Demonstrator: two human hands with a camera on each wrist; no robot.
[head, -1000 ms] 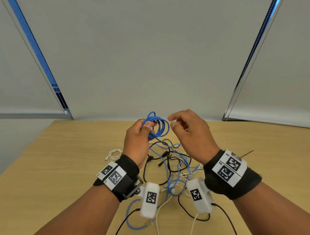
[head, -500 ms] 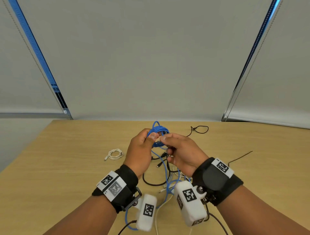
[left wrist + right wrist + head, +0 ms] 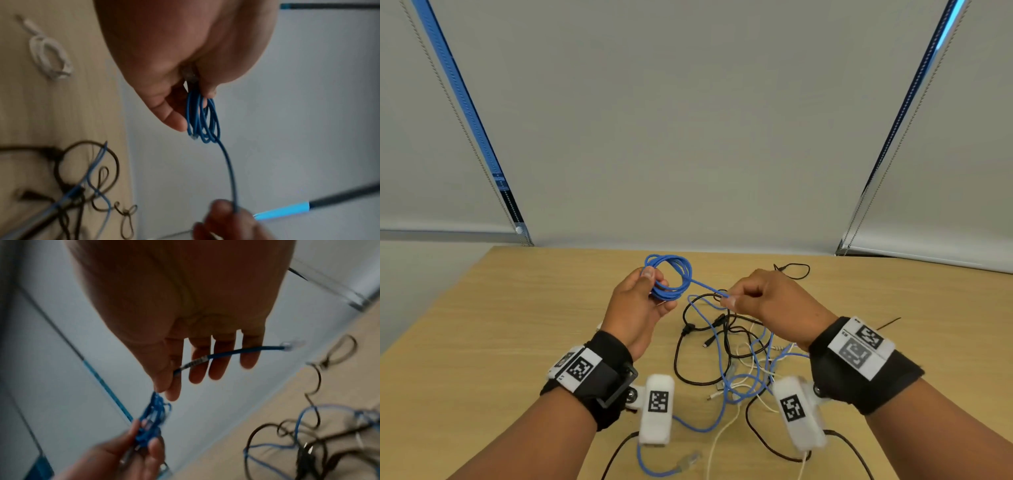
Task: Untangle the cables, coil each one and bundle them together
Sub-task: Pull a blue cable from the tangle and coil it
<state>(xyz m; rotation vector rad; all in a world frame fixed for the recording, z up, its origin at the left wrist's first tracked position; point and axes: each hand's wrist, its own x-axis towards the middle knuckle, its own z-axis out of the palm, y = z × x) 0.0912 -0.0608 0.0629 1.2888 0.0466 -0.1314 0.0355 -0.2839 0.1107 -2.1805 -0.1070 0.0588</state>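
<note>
My left hand (image 3: 654, 287) holds up a small coil of blue cable (image 3: 671, 277) above the table, thumb on top. One blue strand (image 3: 705, 286) runs from the coil to my right hand (image 3: 727, 298), which pinches it between thumb and forefinger. In the right wrist view the strand's short tail crosses my fingers (image 3: 213, 368) and ends in a clear plug (image 3: 292, 345). The left wrist view shows the coil (image 3: 203, 116) hanging from my left hand (image 3: 193, 97). Below my hands lies a tangle of black, white and lighter blue cables (image 3: 739, 346).
A coiled white cable (image 3: 49, 60) lies on the wooden table (image 3: 482, 342) left of my left wrist. A thin black cable loop (image 3: 794, 270) sits at the back right. A loose blue plug end (image 3: 691, 457) lies near the front edge. Window blinds stand behind the table.
My hands had met at the coil half a second ago. My right hand has since drawn away to the right, pulling the blue strand out, and my left hand moved slightly left with the coil.
</note>
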